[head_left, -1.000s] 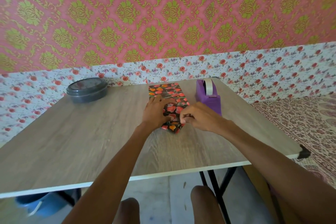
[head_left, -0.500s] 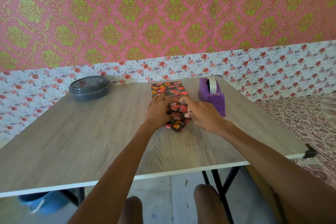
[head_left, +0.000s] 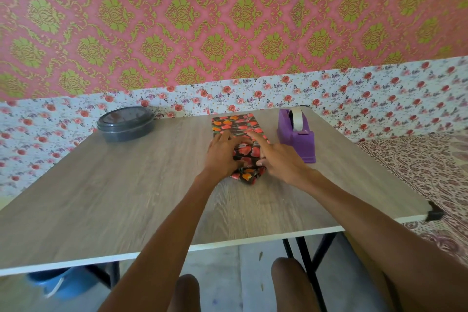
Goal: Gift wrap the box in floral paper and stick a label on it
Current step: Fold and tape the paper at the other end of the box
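Right hand [head_left: 281, 159] slid forward; with left hand [head_left: 222, 157] it presses flat-fingered on the box [head_left: 235, 124], tape dispenser [head_left: 296, 139] just beside.

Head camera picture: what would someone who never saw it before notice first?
Probably the box in dark floral paper at the middle of the table, with the left hand and right hand pressing on its near end. To its right stands a purple tape dispenser, and a dark round container sits toward the far left, before a loud pink-and-green wall.
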The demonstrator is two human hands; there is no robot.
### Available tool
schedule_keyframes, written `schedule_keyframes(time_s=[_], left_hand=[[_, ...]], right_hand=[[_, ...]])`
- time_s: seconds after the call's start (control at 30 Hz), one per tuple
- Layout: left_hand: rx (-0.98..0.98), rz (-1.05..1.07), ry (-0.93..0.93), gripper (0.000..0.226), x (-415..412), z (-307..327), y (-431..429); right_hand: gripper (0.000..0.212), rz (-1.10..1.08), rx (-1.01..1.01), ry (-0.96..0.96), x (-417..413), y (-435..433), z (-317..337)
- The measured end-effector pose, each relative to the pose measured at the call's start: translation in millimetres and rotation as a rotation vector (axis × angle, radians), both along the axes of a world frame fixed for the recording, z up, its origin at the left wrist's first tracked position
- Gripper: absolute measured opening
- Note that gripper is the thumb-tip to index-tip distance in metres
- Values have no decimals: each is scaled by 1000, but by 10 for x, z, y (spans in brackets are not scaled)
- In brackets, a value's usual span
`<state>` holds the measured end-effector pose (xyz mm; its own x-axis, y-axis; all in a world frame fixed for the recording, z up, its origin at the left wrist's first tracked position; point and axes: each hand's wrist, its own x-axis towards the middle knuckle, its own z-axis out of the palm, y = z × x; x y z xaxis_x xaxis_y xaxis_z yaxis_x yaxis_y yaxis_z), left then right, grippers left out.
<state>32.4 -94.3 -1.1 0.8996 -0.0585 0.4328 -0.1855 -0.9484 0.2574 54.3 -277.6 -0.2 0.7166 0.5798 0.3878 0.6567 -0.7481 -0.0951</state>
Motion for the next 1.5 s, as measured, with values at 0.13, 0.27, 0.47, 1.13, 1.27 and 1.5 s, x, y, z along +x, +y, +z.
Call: schedule_keyframes(time_s=[0.13, 0.27, 0.47, 1.13, 1.27, 1.5], left_hand=[[-2, -5, 12, 62, 14, 1, 15], [-12, -16, 16, 62, 18, 10, 23], [26, -5, 56, 62, 48, 6, 32], [-28, -69, 198, 58, 12, 121, 117], [7, 25, 181, 68, -28, 170, -89], [136, 156, 110, 54, -29, 124, -229]], right_hand=[[90, -78, -71, -84, -8, 40, -31], [90, -195, -151, -197, -52, 118, -26], [95, -328, -155, -208, -119, 135, -1], [22, -432, -176, -36, -205, -2, 212], [35, -342, 19, 11, -185, -12, 182], [45, -124, 131, 19, -51, 16, 191]])
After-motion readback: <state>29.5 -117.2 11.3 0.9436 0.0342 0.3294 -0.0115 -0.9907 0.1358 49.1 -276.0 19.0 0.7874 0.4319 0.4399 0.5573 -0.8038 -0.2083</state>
